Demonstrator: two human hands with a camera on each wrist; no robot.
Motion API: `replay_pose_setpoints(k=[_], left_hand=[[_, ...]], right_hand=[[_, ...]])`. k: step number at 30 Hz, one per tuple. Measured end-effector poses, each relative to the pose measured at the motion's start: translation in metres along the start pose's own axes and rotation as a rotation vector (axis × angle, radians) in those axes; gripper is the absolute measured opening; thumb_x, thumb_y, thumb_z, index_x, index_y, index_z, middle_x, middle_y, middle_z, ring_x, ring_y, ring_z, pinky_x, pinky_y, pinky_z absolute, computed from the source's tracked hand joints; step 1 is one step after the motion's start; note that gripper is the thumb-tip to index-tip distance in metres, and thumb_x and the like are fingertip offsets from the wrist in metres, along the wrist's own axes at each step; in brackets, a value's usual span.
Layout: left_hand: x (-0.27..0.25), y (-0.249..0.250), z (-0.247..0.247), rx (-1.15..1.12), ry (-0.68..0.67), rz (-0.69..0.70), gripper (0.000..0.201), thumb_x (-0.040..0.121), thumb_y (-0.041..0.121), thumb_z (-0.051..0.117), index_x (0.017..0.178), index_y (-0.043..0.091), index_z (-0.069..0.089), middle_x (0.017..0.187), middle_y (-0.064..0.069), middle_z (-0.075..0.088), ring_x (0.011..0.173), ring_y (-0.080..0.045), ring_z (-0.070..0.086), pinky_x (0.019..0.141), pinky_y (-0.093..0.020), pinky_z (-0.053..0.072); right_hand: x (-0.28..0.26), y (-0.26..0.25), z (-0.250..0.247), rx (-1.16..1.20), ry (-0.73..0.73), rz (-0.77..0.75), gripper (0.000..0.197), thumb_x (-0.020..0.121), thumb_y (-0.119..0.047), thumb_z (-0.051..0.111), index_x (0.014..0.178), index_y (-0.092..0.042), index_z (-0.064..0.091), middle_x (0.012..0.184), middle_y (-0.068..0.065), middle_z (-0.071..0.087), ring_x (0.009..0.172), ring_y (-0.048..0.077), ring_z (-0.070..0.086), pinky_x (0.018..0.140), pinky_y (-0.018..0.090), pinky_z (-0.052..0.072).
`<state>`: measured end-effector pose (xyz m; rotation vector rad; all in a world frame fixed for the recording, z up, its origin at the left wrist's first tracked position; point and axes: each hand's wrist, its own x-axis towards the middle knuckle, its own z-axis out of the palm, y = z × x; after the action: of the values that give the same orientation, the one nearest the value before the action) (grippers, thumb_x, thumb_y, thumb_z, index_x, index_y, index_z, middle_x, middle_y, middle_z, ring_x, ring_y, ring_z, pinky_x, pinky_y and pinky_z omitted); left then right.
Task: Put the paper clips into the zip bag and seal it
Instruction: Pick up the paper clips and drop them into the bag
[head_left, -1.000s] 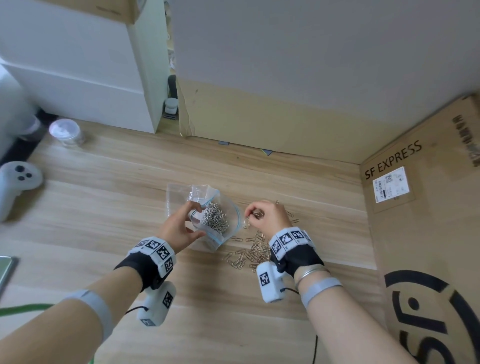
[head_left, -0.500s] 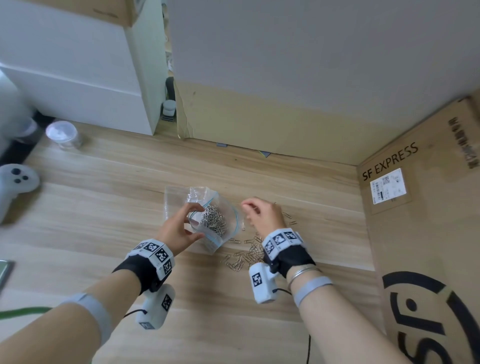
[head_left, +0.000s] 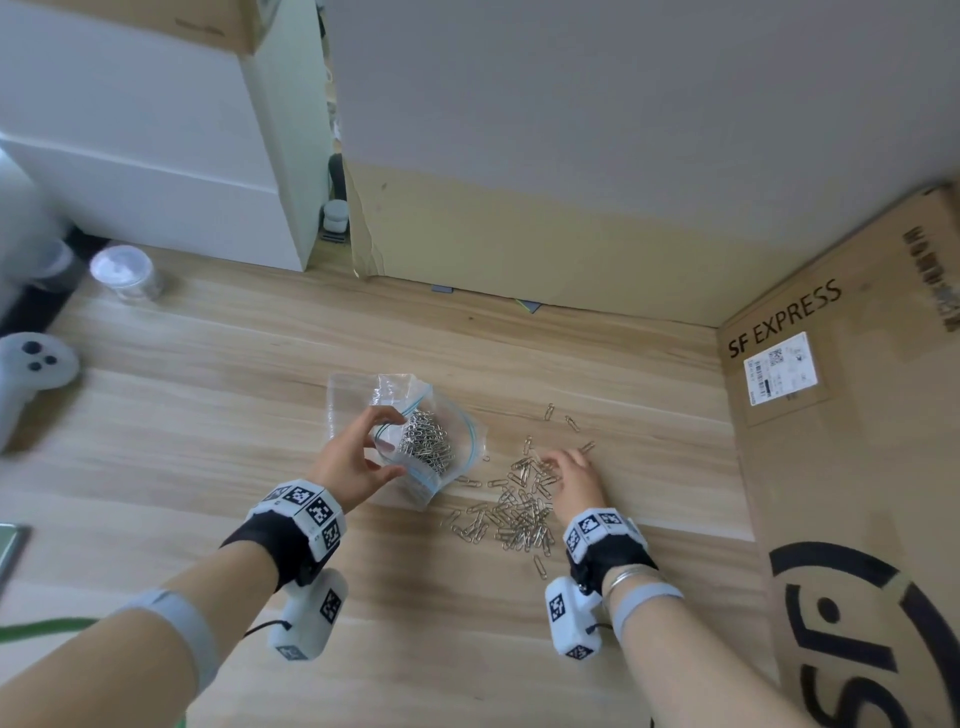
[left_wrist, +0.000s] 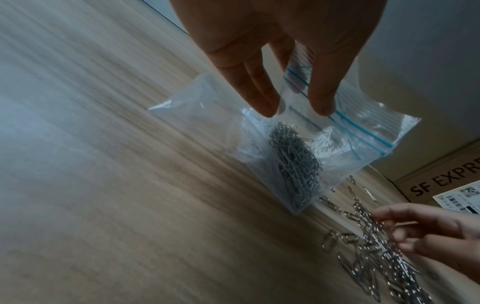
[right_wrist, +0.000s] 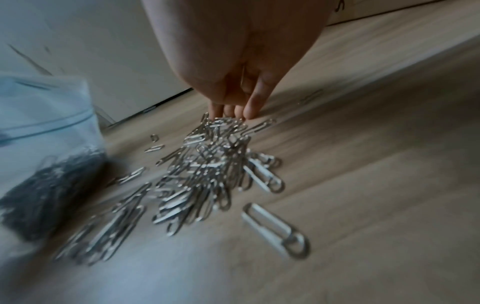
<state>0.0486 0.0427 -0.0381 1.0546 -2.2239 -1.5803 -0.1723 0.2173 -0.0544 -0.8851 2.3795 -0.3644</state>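
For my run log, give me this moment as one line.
left hand: holds zip bag open | right hand: fingers on loose paper clips, table | bag: part filled, unsealed

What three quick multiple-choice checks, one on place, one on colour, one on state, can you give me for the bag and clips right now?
1. The loose paper clips lie: A) left of the zip bag B) right of it C) on the cardboard box
2. The bag's zip stripe is: A) red B) blue C) green
3. The bag's mouth is: A) sealed B) held open C) folded flat

Answers: 1 B, the pile lies under the right hand. 2 B, blue lines show in the left wrist view. 3 B, the left hand pinches the rim apart.
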Motion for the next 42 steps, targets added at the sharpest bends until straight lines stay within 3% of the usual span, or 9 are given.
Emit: replay_pose_setpoints(k=[6,9,14,17,22,28,32,35,42], left_hand=[[0.001,-0.002,0.001,0.007,0.014,0.0,0.059,0.069,0.004,0.075,0.097,0.044,0.042,0.115,0.016,0.049,0.088,-0.004,0.055,0.064,-0.011,0.052],[0.001,-0.002,0.002,0.006,0.025,-0.002,0.057,0.069,0.004,0.075,0.1,0.039,0.044,0.116,0.014,0.049,0.089,-0.011,0.056,0.062,-0.009,0.051],[0.001,-0.002,0.006,-0.016,0.037,-0.002,0.059,0.068,0.001,0.075,0.095,0.043,0.043,0.109,0.025,0.047,0.09,-0.014,0.055,0.06,-0.009,0.05],[-0.001,-0.002,0.007,-0.003,0.039,0.003,0.06,0.068,0.001,0.075,0.095,0.043,0.042,0.109,0.023,0.048,0.091,-0.015,0.055,0.06,-0.008,0.05],[-0.003,-0.006,0.004,-0.005,0.07,-0.01,0.067,0.067,0.001,0.075,0.099,0.045,0.035,0.098,0.047,0.052,0.08,-0.005,0.056,0.058,-0.009,0.049],[-0.002,-0.014,0.002,-0.001,0.104,-0.024,0.077,0.069,0.001,0.074,0.093,0.062,0.034,0.106,0.028,0.052,0.083,-0.018,0.061,0.07,-0.03,0.055],[-0.003,-0.018,0.001,-0.005,0.103,-0.012,0.078,0.069,0.0,0.074,0.095,0.062,0.035,0.107,0.022,0.055,0.085,-0.018,0.062,0.066,-0.016,0.052],[-0.004,-0.019,0.0,-0.009,0.106,-0.021,0.069,0.069,-0.003,0.073,0.101,0.046,0.036,0.108,0.01,0.058,0.082,-0.01,0.061,0.064,-0.005,0.047],[-0.006,-0.018,0.0,-0.001,0.101,-0.026,0.068,0.07,-0.001,0.073,0.099,0.047,0.036,0.105,0.027,0.052,0.084,-0.012,0.062,0.067,-0.013,0.052]], right_hand=[[-0.012,0.005,-0.005,0.189,-0.072,0.045,0.034,0.089,0.005,0.041,0.087,-0.016,0.068,0.087,-0.006,0.063,0.074,0.007,0.058,0.069,0.012,0.047],[-0.018,0.007,-0.017,0.401,-0.422,0.204,0.037,0.091,0.0,0.039,0.073,-0.015,0.068,0.072,0.002,0.067,0.061,0.011,0.062,0.055,0.015,0.051],[-0.03,0.007,-0.01,0.336,-0.831,0.279,0.042,0.088,-0.009,0.032,0.08,-0.021,0.072,0.078,-0.006,0.073,0.068,0.008,0.069,0.064,0.017,0.053],[-0.031,0.006,-0.001,0.33,-0.752,0.26,0.042,0.088,-0.009,0.032,0.083,-0.024,0.071,0.083,-0.004,0.072,0.07,0.008,0.068,0.062,0.015,0.05],[-0.022,-0.005,0.002,0.429,-0.478,0.199,0.039,0.085,-0.003,0.04,0.076,-0.026,0.07,0.08,0.002,0.071,0.066,0.009,0.065,0.061,0.016,0.049],[-0.037,-0.036,0.023,0.492,-0.858,0.161,0.042,0.087,-0.007,0.035,0.108,-0.031,0.062,0.103,0.014,0.07,0.067,0.01,0.069,0.068,0.02,0.053],[-0.037,-0.045,0.044,0.562,-0.786,0.176,0.048,0.089,-0.006,0.038,0.13,-0.028,0.046,0.116,0.018,0.064,0.063,0.004,0.067,0.064,0.015,0.051],[-0.03,-0.042,0.037,0.625,-0.638,0.195,0.047,0.09,-0.002,0.038,0.129,-0.027,0.047,0.111,0.018,0.066,0.057,0.001,0.065,0.057,0.012,0.049],[-0.017,-0.024,0.022,0.641,-0.342,0.166,0.041,0.088,0.001,0.039,0.119,-0.019,0.057,0.077,-0.001,0.067,0.062,0.01,0.061,0.055,0.013,0.048]])
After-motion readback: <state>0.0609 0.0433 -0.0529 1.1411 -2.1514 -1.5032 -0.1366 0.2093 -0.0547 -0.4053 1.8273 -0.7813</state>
